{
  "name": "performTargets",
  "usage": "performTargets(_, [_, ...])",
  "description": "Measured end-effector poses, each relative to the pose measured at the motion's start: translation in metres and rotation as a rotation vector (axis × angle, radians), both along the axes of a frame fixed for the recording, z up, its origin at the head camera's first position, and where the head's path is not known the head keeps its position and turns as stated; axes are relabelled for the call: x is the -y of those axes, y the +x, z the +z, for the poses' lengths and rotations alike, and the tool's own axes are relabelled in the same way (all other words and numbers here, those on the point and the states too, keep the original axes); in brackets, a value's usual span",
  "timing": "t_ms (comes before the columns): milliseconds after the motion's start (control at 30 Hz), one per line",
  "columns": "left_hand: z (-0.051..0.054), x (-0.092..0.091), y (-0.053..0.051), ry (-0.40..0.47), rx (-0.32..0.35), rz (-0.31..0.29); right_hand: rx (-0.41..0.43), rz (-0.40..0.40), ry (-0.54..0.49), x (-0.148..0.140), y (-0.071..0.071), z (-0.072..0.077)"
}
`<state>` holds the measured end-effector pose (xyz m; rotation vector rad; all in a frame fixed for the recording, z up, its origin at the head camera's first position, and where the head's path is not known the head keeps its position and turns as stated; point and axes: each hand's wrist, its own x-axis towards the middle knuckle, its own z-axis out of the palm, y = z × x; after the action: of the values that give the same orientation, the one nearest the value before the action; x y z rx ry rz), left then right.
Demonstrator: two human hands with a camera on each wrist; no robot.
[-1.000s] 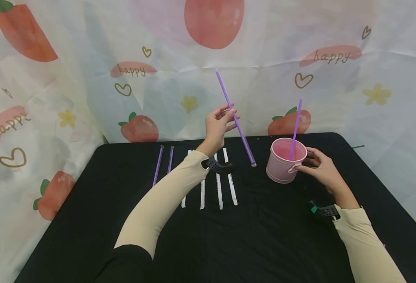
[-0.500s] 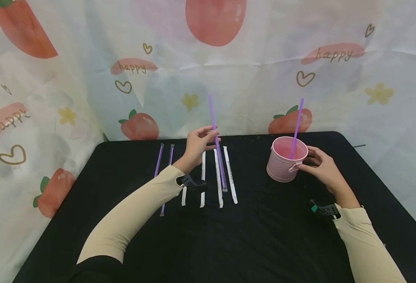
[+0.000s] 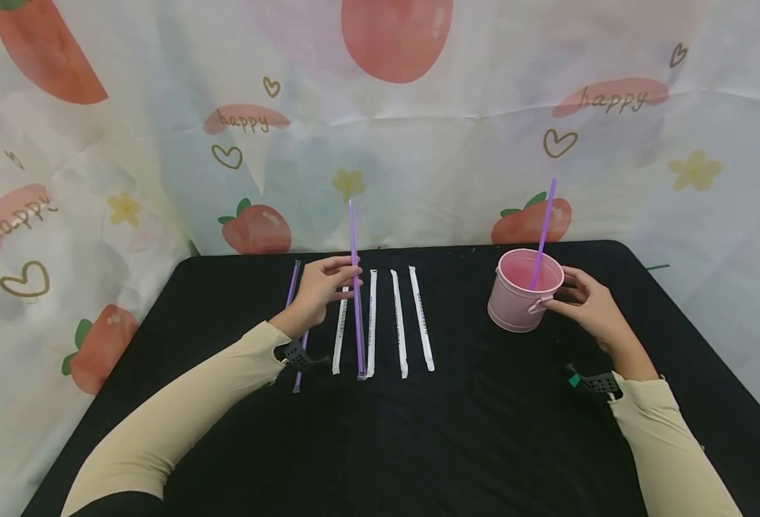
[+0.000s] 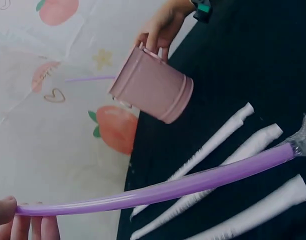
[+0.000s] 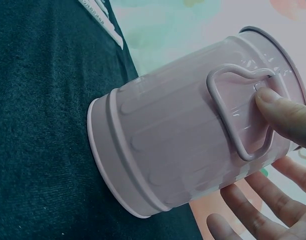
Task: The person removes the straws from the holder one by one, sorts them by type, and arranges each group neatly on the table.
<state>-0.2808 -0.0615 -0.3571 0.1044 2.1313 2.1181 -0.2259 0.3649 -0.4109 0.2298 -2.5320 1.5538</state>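
In my left hand (image 3: 320, 291) I pinch a purple straw (image 3: 358, 330) in a clear wrapper, near its upper part. It stands nearly upright, its lower end in front of a row of white paper-wrapped straws (image 3: 399, 327). The left wrist view shows the wrapper's crimped end (image 4: 303, 140) beyond the purple straw. At the right, my right hand (image 3: 590, 309) holds a small pink metal bucket (image 3: 512, 305) by its side. My thumb (image 5: 280, 110) presses within the loop of its handle (image 5: 225, 117), fingers around the wall. Another purple straw (image 3: 546, 215) leans inside the bucket.
Two more purple straws lie left of the white ones, partly hidden by my left hand and forearm; one purple straw (image 3: 294, 280) shows its top end. A black cloth (image 3: 483, 431) covers the table. Behind it hangs a fruit-printed curtain (image 3: 432, 179).
My left hand has moved left and down with the purple straw, from beside the bucket to over the white straws. The straw has turned more upright. My right hand stays on the bucket.
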Motion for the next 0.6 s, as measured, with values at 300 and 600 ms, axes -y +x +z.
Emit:
performTargets(300, [0.002,0.045,0.008,-0.112,0.012,0.000,0.001,0.002,0.004,0.000,-0.001,0.000])
performTargets(600, [0.000,0.092,0.008,-0.253,0.060,-0.006,0.008,0.007,-0.001,0.001,0.000,0.000])
